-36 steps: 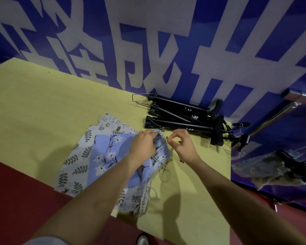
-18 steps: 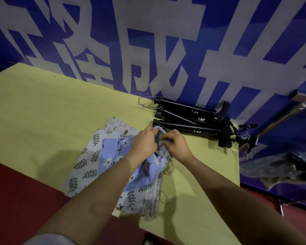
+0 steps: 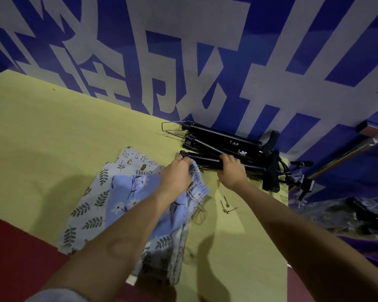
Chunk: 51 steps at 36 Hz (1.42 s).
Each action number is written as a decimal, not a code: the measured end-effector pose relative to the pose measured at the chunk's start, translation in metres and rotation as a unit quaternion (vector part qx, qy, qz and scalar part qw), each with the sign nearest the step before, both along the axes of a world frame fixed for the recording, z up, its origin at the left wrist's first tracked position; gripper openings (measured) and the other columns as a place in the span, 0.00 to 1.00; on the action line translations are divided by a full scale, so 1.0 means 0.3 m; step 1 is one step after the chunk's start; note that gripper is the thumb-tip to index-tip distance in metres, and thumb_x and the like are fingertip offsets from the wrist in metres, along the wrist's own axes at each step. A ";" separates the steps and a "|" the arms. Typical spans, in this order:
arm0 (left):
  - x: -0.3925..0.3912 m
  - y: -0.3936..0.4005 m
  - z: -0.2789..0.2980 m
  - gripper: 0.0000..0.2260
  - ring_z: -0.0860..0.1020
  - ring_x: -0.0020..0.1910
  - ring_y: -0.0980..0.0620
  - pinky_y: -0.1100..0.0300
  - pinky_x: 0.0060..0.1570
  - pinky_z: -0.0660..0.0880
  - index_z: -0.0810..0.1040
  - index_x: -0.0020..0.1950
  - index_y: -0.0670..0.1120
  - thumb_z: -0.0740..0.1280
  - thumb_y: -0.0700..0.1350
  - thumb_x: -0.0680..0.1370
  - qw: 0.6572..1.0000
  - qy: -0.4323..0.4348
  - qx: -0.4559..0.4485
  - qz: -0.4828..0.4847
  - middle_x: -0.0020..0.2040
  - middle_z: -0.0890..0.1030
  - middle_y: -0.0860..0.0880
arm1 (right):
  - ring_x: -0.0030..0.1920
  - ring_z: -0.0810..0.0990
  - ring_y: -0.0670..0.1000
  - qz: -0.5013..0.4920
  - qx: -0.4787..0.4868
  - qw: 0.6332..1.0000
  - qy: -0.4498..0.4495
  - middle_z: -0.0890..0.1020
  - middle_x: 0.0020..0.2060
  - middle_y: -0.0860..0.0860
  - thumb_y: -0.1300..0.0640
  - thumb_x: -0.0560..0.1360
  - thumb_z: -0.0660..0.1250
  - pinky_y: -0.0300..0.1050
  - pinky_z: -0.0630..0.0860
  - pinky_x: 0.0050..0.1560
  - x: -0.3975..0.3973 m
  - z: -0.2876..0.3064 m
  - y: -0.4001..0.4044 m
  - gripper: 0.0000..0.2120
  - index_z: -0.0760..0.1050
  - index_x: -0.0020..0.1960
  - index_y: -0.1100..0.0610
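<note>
A stack of printed cloth pieces lies on the yellow table, a blue floral piece on top of leaf-print ones. My left hand grips the gathered far edge of the cloths. My right hand curls over the nearest bar of a pile of black clip hangers lying against the wall. Small metal pins lie on the table between my forearms.
A blue and white banner wall rises right behind the table. Off the table's right edge lies a clear plastic bag with dark items, under a slanted metal rail. Red floor shows at lower left.
My right hand left the cloth edge and moved right and up onto the black hangers. Small metal pins now lie on the table. My left hand stays on the cloth.
</note>
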State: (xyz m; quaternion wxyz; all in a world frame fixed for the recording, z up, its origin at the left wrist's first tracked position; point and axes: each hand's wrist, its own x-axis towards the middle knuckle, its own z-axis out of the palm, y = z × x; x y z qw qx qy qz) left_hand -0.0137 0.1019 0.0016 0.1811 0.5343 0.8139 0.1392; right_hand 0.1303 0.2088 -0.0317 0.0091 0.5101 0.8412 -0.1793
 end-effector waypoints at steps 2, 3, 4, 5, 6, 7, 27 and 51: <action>0.001 0.017 -0.012 0.14 0.77 0.49 0.41 0.53 0.40 0.70 0.73 0.63 0.44 0.61 0.37 0.78 1.000 -0.006 0.002 0.011 0.62 0.73 0.44 | 0.70 0.63 0.60 0.016 0.013 0.999 -0.045 0.65 0.71 0.56 0.57 0.77 0.63 0.53 0.60 0.69 0.013 -0.019 0.029 0.28 0.57 0.74 0.58; 0.002 0.025 -0.019 0.14 0.77 0.49 0.41 0.54 0.40 0.70 0.73 0.63 0.44 0.62 0.37 0.78 1.000 -0.010 0.004 0.015 0.62 0.73 0.44 | 0.70 0.62 0.59 0.028 0.021 0.997 -0.065 0.65 0.71 0.56 0.56 0.77 0.64 0.52 0.60 0.69 0.017 -0.028 0.041 0.28 0.58 0.74 0.57; 0.004 0.033 -0.026 0.13 0.78 0.49 0.42 0.54 0.41 0.71 0.74 0.62 0.44 0.62 0.38 0.78 1.000 -0.013 0.004 0.018 0.61 0.74 0.44 | 0.70 0.63 0.59 0.042 0.030 0.995 -0.082 0.66 0.70 0.56 0.55 0.76 0.64 0.52 0.60 0.69 0.017 -0.034 0.054 0.28 0.58 0.73 0.57; 0.005 0.034 -0.031 0.13 0.78 0.49 0.42 0.55 0.41 0.71 0.74 0.62 0.44 0.62 0.38 0.78 1.000 -0.014 0.003 0.017 0.61 0.74 0.44 | 0.69 0.63 0.59 0.052 0.043 0.993 -0.095 0.66 0.69 0.55 0.56 0.76 0.64 0.52 0.60 0.68 0.016 -0.040 0.058 0.27 0.60 0.72 0.57; 0.009 0.042 -0.035 0.13 0.78 0.48 0.42 0.55 0.41 0.70 0.74 0.62 0.44 0.62 0.38 0.78 1.000 -0.013 -0.001 0.016 0.60 0.74 0.45 | 0.68 0.63 0.59 0.061 0.057 0.991 -0.105 0.67 0.68 0.55 0.57 0.76 0.64 0.52 0.60 0.68 0.013 -0.048 0.072 0.25 0.60 0.71 0.56; 0.011 0.050 -0.038 0.13 0.78 0.48 0.42 0.55 0.41 0.70 0.74 0.62 0.44 0.62 0.39 0.78 1.000 -0.008 -0.005 0.015 0.60 0.74 0.45 | 0.67 0.64 0.60 0.067 0.067 0.989 -0.114 0.68 0.67 0.55 0.58 0.76 0.64 0.52 0.60 0.68 0.010 -0.057 0.085 0.24 0.61 0.70 0.56; 0.000 0.021 -0.025 0.13 0.77 0.53 0.43 0.53 0.47 0.74 0.74 0.61 0.42 0.63 0.38 0.76 0.999 -0.014 -0.016 0.030 0.61 0.74 0.45 | 0.50 0.76 0.62 0.158 0.214 0.957 -0.112 0.79 0.50 0.61 0.56 0.72 0.66 0.52 0.71 0.53 0.039 0.060 0.077 0.21 0.71 0.64 0.60; 0.054 -0.127 0.101 0.21 0.75 0.58 0.42 0.52 0.48 0.73 0.70 0.70 0.46 0.62 0.38 0.77 0.997 -0.040 0.051 0.044 0.62 0.74 0.43 | 0.44 0.80 0.60 0.081 0.254 0.960 0.084 0.81 0.47 0.55 0.50 0.74 0.64 0.46 0.70 0.37 0.166 0.375 -0.201 0.21 0.65 0.63 0.54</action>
